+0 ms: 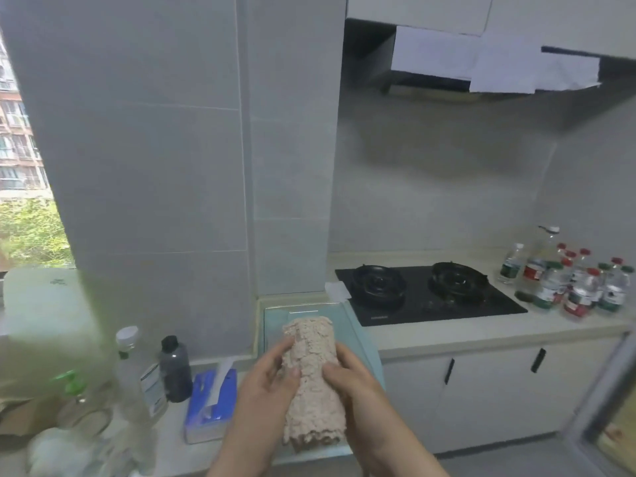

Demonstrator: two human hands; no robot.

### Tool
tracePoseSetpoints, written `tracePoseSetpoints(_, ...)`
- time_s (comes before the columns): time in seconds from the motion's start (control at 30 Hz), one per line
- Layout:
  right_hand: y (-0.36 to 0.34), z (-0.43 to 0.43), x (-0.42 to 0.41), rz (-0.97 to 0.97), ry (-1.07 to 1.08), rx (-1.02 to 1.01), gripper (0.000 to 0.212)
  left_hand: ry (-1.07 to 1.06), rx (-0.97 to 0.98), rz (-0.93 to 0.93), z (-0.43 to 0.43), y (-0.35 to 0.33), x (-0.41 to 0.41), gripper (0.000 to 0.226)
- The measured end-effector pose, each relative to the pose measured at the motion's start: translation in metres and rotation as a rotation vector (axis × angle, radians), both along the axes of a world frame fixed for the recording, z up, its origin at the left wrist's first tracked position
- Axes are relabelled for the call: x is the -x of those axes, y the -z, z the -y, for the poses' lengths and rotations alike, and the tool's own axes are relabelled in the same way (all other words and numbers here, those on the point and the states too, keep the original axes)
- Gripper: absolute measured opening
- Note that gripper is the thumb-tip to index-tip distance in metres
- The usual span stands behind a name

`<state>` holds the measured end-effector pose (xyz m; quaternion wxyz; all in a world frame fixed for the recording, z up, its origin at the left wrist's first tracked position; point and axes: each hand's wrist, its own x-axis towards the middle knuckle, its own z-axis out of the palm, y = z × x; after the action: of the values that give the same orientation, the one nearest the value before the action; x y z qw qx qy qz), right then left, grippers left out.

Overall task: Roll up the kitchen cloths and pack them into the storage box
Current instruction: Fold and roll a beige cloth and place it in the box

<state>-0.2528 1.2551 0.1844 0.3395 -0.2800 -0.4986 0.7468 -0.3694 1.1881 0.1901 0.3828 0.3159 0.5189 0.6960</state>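
Grey tiled wall [155, 166], white cabinets [481, 390]

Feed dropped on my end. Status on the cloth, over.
Left hand and right hand both gripping the rolled cloth. Held over the storage box. Nothing visible between them.

This is a home kitchen. Up and to the right of the right hand [354, 383], a black two-burner gas hob [426, 294] sits in a pale counter [481, 333] over white cabinets [492, 390], with a range hood [430, 63] high above it. Grey wall tiles [155, 166] rise beyond the hand.
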Motion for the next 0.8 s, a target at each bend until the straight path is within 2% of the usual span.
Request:
tracePoseSetpoints(0.2, 0.01, -0.092, 0.06, 0.049, 0.076, 0.039, 0.055, 0.081, 0.065, -0.028, -0.103, 0.018, 0.061, 0.037)
tracePoseSetpoints(0.4, 0.039, -0.164, 0.076, 0.14, 0.187, 0.086, 0.055, 0.164, 0.159, -0.08, -0.184, 0.053, 0.082, 0.037)
tracePoseSetpoints(0.5, 0.055, -0.197, 0.077, 0.282, 0.238, 0.077, 0.052, 0.222, 0.221, -0.095, -0.213, 0.074, 0.087, 0.033)
tracePoseSetpoints(0.57, 0.065, -0.219, 0.077, 0.481, 0.255, -0.01, 0.044, 0.181, 0.325, -0.176, -0.226, 0.093, 0.092, 0.022)
tracePoseSetpoints(0.63, 0.075, -0.238, 0.075, 0.706, 0.228, -0.144, 0.032, 0.238, 0.454, -0.574, -0.235, 0.123, 0.1, 0.015)
tracePoseSetpoints(0.7, 0.087, -0.255, 0.076, 0.859, 0.18, -0.218, 0.025, 0.479, 0.606, -1.056, -0.248, 0.152, 0.105, 0.024)
tracePoseSetpoints(0.73, 0.096, -0.263, 0.079, 0.91, 0.162, -0.237, 0.024, 0.568, 0.649, -1.241, -0.256, 0.164, 0.106, 0.028)
tracePoseSetpoints(0.8, 0.119, -0.275, 0.087, 0.985, 0.145, -0.275, 0.023, 0.674, 0.616, -1.542, -0.277, 0.188, 0.109, 0.023)
